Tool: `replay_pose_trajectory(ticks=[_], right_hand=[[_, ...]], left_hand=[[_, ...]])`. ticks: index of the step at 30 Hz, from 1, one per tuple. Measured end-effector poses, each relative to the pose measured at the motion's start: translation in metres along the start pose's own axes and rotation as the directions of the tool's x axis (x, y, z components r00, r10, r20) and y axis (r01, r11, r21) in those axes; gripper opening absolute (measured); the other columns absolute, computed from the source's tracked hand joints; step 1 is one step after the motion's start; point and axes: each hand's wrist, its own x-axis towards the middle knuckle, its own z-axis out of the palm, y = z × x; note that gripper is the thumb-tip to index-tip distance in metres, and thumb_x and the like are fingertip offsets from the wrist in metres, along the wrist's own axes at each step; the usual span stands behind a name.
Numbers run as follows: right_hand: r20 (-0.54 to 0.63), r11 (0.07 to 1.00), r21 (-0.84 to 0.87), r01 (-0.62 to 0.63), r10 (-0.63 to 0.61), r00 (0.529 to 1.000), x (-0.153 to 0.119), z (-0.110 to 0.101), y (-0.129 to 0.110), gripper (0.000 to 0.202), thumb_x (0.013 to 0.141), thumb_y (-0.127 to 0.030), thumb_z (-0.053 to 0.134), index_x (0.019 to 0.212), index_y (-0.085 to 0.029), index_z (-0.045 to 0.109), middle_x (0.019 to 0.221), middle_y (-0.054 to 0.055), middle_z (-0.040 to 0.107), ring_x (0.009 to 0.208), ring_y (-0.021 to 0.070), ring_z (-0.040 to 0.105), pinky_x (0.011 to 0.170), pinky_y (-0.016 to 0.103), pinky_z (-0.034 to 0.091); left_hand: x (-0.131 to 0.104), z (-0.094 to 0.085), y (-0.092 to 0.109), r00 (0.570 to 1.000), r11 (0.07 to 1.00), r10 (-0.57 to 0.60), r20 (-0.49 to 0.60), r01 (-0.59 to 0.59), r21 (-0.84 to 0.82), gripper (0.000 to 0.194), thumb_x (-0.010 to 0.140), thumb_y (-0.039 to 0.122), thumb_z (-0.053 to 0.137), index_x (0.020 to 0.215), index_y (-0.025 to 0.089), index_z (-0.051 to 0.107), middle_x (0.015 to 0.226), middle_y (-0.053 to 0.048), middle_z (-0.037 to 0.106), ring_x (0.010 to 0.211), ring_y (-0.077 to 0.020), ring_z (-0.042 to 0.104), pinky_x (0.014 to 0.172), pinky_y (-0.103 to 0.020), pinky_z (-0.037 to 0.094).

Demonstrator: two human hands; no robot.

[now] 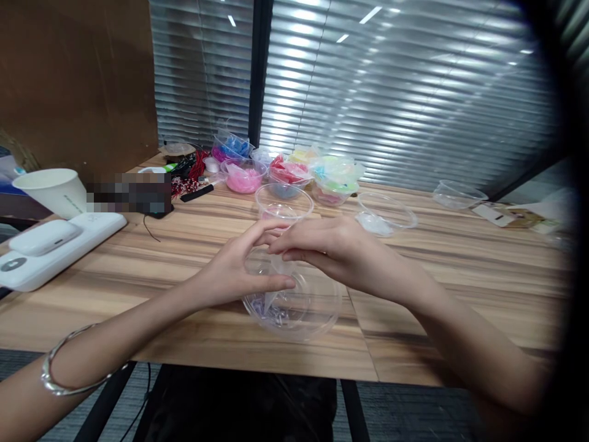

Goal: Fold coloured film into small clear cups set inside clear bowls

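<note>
A clear round plastic bowl [329, 313] rests near the table's front edge, with small pale-purple pieces [276, 314] in its left part. Both of my hands are over it. My right hand [338, 245] is bent down at the wrist, its fingers and thumb closed on a small translucent plastic bag [277, 265] that hangs into the bowl. My left hand [243, 264] curves around the bag's left side, thumb stretched well apart from the fingers. Its fingertips are partly hidden behind my right hand, so contact with the bag is unclear.
Behind my hands stand a clear bowl [284, 202] and another holding a white packet [375, 222]. Several bowls of coloured pieces, one pink [243, 178], line the back. At left are a paper cup [50, 190] and a white power bank [69, 252]. One clear bowl [458, 195] sits far right.
</note>
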Motion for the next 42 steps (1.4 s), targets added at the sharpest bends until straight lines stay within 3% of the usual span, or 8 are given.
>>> replay_pose_trajectory(ticks=[5,11,16,23,26,34,38,42], right_hand=[[-0.014,0.998,-0.064,-0.016,0.015,1.0,-0.0019,-0.0008,0.0009,0.033,0.09,-0.002,0.053,0.117,-0.017,0.064,0.117,0.006,0.064,0.107,0.0154,0.059,0.089,0.028,0.046],[-0.037,0.999,-0.002,0.037,-0.037,0.999,-0.0022,0.0018,0.0015,0.033,0.088,0.003,0.054,0.113,-0.015,0.064,0.11,0.002,0.068,0.101,0.0104,0.062,0.087,0.021,0.046],[-0.081,0.999,-0.026,0.038,-0.04,0.996,-0.0025,0.0052,0.0036,0.028,0.089,-0.001,0.056,0.111,-0.015,0.065,0.104,0.002,0.069,0.096,0.0116,0.063,0.083,0.023,0.047],[-0.145,0.997,-0.07,0.037,-0.047,0.988,-0.0021,0.0048,0.0033,0.028,0.092,-0.005,0.052,0.115,-0.018,0.064,0.112,0.004,0.068,0.099,0.0145,0.062,0.084,0.028,0.049],[-0.14,0.998,-0.044,0.044,-0.05,0.989,-0.002,0.0037,0.0047,0.029,0.092,-0.006,0.054,0.117,-0.019,0.064,0.109,0.001,0.07,0.095,0.0124,0.064,0.082,0.026,0.049],[-0.041,0.999,0.034,0.006,-0.004,0.999,-0.0011,-0.0018,0.0017,0.045,0.09,0.003,0.048,0.126,-0.022,0.06,0.124,0.0,0.065,0.11,0.0118,0.062,0.093,0.025,0.048],[-0.039,0.999,0.05,0.008,-0.007,0.999,0.0006,-0.0016,-0.0005,0.046,0.091,0.002,0.046,0.126,-0.024,0.059,0.13,0.001,0.062,0.118,0.0141,0.058,0.099,0.029,0.047],[-0.055,0.999,0.048,0.01,-0.007,0.998,0.0013,-0.0005,-0.0008,0.045,0.09,0.002,0.049,0.125,-0.024,0.06,0.125,0.001,0.064,0.112,0.0141,0.06,0.096,0.03,0.049]], left_hand=[[0.0006,0.0005,0.0006,1.0,1.0,-0.005,-0.004,0.005,0.006,0.071,0.073,0.034,0.079,0.133,0.03,0.041,0.135,-0.004,0.055,0.129,-0.0252,0.049,0.106,-0.039,0.044],[0.0005,0.0004,0.0006,1.0,1.0,0.0,-0.013,0.0,0.018,0.072,0.073,0.034,0.079,0.134,0.03,0.041,0.132,-0.004,0.057,0.128,-0.0254,0.051,0.105,-0.039,0.045],[-0.0005,-0.0008,0.0005,1.0,0.999,-0.017,-0.014,0.018,0.03,0.072,0.073,0.036,0.078,0.134,0.031,0.041,0.136,-0.004,0.054,0.129,-0.0268,0.049,0.105,-0.04,0.045],[0.0015,-0.0009,0.0,1.0,1.0,0.025,-0.016,-0.025,0.014,0.07,0.074,0.034,0.078,0.133,0.03,0.042,0.137,-0.003,0.052,0.131,-0.0249,0.047,0.109,-0.04,0.04],[0.0011,-0.001,-0.0006,0.999,0.999,0.036,-0.012,-0.036,0.019,0.07,0.074,0.034,0.078,0.133,0.031,0.042,0.138,-0.003,0.051,0.131,-0.0242,0.046,0.11,-0.038,0.04],[0.0006,0.0001,-0.0025,0.999,1.0,0.03,-0.035,-0.03,0.003,0.071,0.073,0.033,0.079,0.134,0.03,0.042,0.14,-0.004,0.049,0.131,-0.0254,0.046,0.109,-0.04,0.041],[0.0016,-0.0002,-0.0023,0.999,0.999,0.045,-0.023,-0.045,0.005,0.068,0.074,0.032,0.078,0.133,0.029,0.044,0.138,-0.006,0.051,0.13,-0.0264,0.046,0.109,-0.042,0.041],[0.0026,-0.0008,-0.0002,0.998,0.998,0.055,-0.025,-0.055,0.012,0.066,0.074,0.033,0.077,0.132,0.027,0.045,0.138,-0.007,0.052,0.129,-0.0279,0.048,0.107,-0.043,0.043]])
